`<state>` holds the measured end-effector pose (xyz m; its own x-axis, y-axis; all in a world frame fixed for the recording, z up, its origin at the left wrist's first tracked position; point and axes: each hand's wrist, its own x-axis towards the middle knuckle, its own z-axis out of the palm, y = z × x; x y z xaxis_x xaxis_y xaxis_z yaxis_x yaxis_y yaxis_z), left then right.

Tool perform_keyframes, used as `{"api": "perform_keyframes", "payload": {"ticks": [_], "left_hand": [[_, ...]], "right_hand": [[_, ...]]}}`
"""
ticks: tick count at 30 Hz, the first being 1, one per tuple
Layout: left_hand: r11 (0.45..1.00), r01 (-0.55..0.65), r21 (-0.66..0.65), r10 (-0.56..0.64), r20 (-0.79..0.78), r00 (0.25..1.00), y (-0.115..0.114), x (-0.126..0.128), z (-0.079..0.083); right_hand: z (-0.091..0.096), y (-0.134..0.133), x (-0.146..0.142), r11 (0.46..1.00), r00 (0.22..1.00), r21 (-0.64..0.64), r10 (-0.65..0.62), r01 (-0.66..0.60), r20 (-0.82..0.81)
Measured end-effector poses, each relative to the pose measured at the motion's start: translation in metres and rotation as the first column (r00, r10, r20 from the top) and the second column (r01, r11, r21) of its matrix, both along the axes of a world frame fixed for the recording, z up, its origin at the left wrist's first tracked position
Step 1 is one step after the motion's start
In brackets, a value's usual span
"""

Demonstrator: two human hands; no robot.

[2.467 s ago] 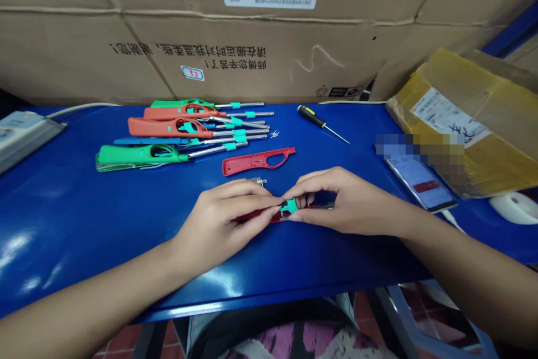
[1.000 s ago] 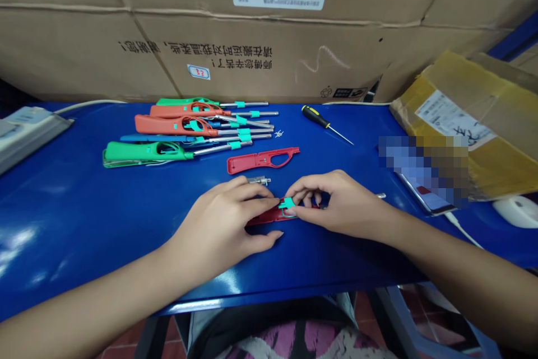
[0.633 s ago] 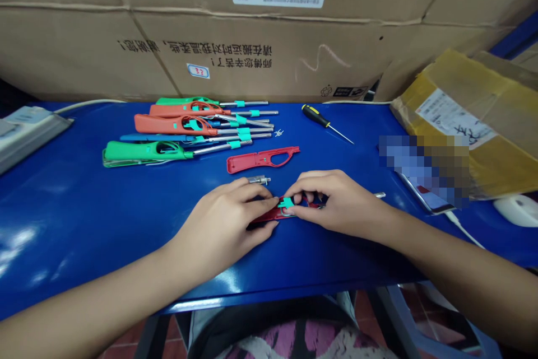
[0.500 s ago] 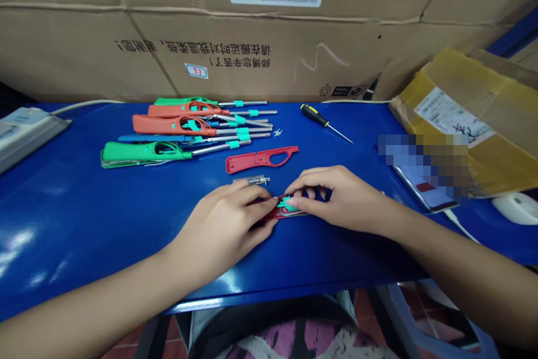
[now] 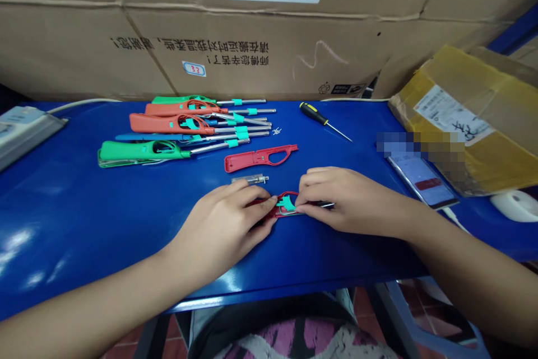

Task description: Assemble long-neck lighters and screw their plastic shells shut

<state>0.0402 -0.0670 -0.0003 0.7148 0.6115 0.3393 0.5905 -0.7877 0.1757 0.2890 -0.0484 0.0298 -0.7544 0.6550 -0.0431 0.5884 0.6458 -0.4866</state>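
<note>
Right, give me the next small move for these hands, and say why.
I'd probably have the right hand press the teal trigger down while the left hand steadies the red shell: the shell lies open, the trigger shows inside, and I can't tell whether it is fully seated. The other red half lies apart.

Red casing (image 5: 276, 213) partly behind both hands (image 5: 230, 214) (image 5: 351, 203)

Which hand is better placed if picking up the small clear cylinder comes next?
Probably the left hand: the clear cylinder lies just beyond its knuckles, while the right hand is farther off. The left seems to grip the nearer red casing, though, so it would have to let go first.
</note>
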Motion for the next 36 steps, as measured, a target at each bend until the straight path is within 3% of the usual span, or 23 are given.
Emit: {"api": "perform_keyframes", "payload": {"ticks": [4, 8, 14, 20, 23, 26, 30, 36], "left_hand": [[1.000, 0.007, -0.009, -0.007, 0.008, 1.000, -0.001, 0.000, 0.000], [1.000, 0.006, -0.014, -0.007, -0.009, 1.000, -0.002, 0.000, 0.001], [0.999, 0.020, -0.026, -0.020, 0.001, 1.000, -0.003, 0.002, 0.000], [0.997, 0.024, -0.067, -0.024, 0.009, 1.000, -0.003, 0.002, 0.001], [0.997, 0.024, -0.070, -0.023, 0.014, 1.000, -0.003, 0.002, 0.002], [0.995, 0.014, -0.095, -0.009, 0.046, 0.999, -0.004, 0.001, 0.002], [0.972, -0.058, -0.228, 0.076, 0.070, 0.995, -0.005, 0.000, 0.001], [0.936, -0.063, -0.345, 0.102, 0.096, 0.990, -0.003, 0.001, -0.001]], "right_hand": [[0.000, -0.001, -0.001, 0.995, 0.998, 0.098, 0.017, -0.024, 0.066], [-0.001, -0.001, 0.001, 0.994, 0.997, 0.104, 0.031, -0.038, 0.063], [-0.002, -0.002, -0.001, 0.999, 1.000, 0.044, -0.008, 0.007, 0.030], [-0.007, -0.002, -0.008, 0.946, 0.956, -0.178, -0.285, 0.270, -0.070], [-0.010, 0.000, -0.007, 0.934, 0.942, -0.226, -0.309, 0.276, -0.128], [-0.014, 0.003, -0.006, 0.931, 0.928, -0.193, -0.339, 0.308, -0.154], [-0.019, 0.004, -0.006, 0.935, 0.924, -0.164, -0.341, 0.314, -0.175], [-0.015, 0.002, -0.009, 0.928, 0.938, -0.258, -0.312, 0.268, -0.149]]}}
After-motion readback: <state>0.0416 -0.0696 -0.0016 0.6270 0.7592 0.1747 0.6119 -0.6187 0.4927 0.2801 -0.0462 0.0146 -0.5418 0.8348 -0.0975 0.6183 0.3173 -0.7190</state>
